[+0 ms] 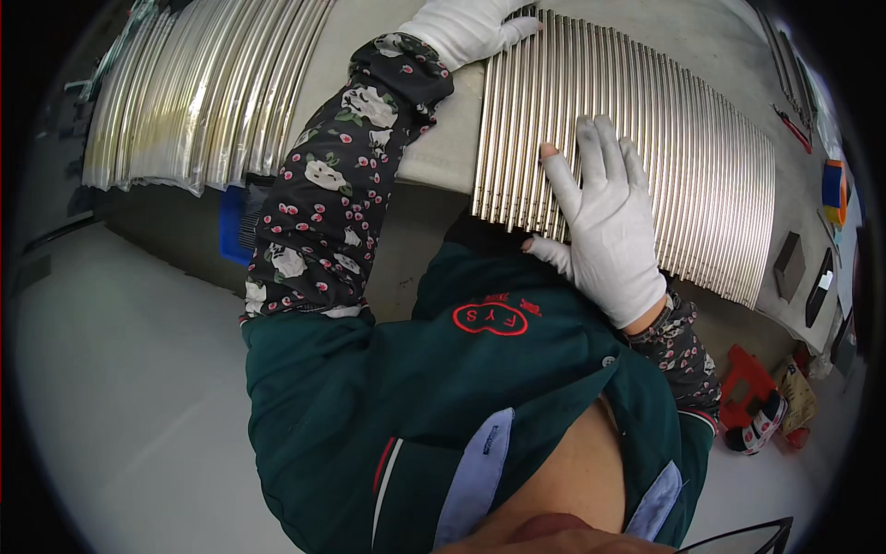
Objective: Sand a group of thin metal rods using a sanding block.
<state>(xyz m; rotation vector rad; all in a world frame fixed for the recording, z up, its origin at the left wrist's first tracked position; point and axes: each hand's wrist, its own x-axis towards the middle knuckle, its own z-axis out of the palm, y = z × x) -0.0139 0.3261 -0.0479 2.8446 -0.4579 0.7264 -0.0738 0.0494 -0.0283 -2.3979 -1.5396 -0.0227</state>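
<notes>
A: Metal rods (646, 138), thin and shiny, lie side by side in one flat row on the grey surface (443, 157), right of centre. Near ends line up at the surface's near edge.

B: Hands?

A: Right hand (609, 222), in a white glove, lies flat on top of the rods near their near ends. Fingers apart and stretched out, palm down, not clamped on anything. The index fingertip sticks bare out of the glove.

B: Left hand?

A: Left hand (471, 28), also white-gloved, is at the far left corner of the same row, on the rods' far ends. Fingers look together and laid over the rods; can't tell if it grips any.

B: Sleeves?

A: Dark floral sleeve covers (341, 185) on both forearms, over a dark green jacket (443, 388) with a red oval badge.

B: Anything else?

A: Second batch of metal rods (203, 83), far left, well apart from the first row, part of it under clear plastic wrap. Blue comb-like object (235, 226) below the surface edge on the left. Far right on the surface: a red-handled tool (794, 129), a blue and orange tape roll (835, 189), two dark flat blocks (803, 272). On the pale floor (111, 388) at right, a red stool (748, 379) with a shoe (757, 429) just beside it.
</notes>
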